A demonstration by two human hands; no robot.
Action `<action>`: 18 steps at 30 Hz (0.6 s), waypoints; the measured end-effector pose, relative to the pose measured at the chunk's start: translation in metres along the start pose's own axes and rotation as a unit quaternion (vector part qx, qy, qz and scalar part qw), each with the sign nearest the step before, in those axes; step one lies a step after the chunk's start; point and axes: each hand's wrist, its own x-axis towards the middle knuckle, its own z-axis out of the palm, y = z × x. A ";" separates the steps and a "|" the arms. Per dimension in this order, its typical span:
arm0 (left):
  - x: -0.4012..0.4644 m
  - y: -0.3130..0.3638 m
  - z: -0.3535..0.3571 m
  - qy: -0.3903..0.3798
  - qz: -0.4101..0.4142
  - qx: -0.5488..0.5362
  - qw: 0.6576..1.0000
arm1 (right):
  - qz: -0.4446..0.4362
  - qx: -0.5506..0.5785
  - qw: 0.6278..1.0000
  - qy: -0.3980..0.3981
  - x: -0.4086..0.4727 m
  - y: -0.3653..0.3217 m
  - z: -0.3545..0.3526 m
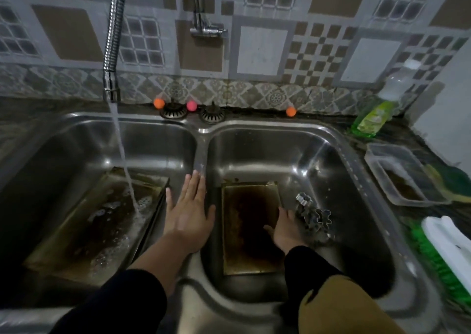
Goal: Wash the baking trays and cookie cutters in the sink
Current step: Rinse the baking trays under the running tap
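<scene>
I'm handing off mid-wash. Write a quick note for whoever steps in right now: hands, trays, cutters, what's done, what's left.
Left hand: open, fingers straight, over the divider between the basins, holding nothing.
Right hand: low in the right basin, beside the cookie cutters; grip unclear.
Large tray: left basin, tap water running onto it, some suds.
Small tray: right basin, dark residue on it.
Dish soap and scrub brush: counter, right of the sink.
Done: large tray wetted. Left: scrub and rinse both trays and the cutters.
</scene>
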 end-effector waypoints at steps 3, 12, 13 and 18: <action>0.000 0.000 0.000 0.005 0.005 -0.003 1.000 | 0.009 -0.045 0.999 0.001 0.000 0.000 0.002; 0.004 -0.003 0.002 -0.005 0.013 -0.003 1.000 | -0.036 -0.008 0.999 0.028 -0.014 -0.028 -0.020; 0.003 -0.003 0.002 -0.010 0.016 -0.004 1.000 | -0.046 0.001 0.998 0.034 -0.018 -0.034 -0.023; 0.007 -0.012 -0.006 -0.052 0.054 -0.006 0.997 | -0.091 -0.001 0.995 0.051 -0.049 -0.084 -0.040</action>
